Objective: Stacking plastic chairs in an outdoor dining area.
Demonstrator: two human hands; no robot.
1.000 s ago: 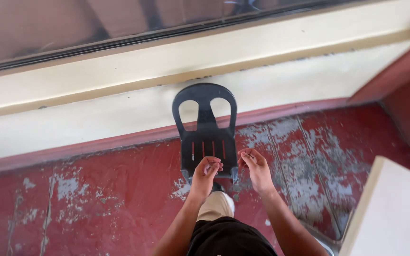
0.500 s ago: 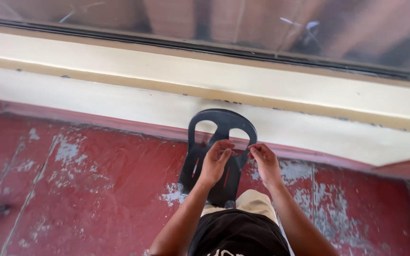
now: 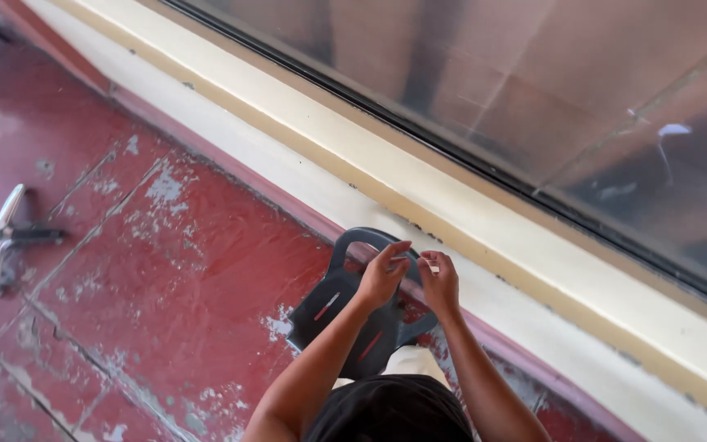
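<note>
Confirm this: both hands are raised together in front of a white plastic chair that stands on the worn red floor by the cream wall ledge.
Not quite: the plastic chair is dark grey to black, not white. The head view shows the left hand and the right hand raised together in front of its backrest, and it stands on the worn red floor by the cream wall ledge.

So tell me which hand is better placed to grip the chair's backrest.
Probably the left hand: it lies over the top rail of the dark plastic chair, while the right hand sits off its edge, pinching something small and pale.
</note>
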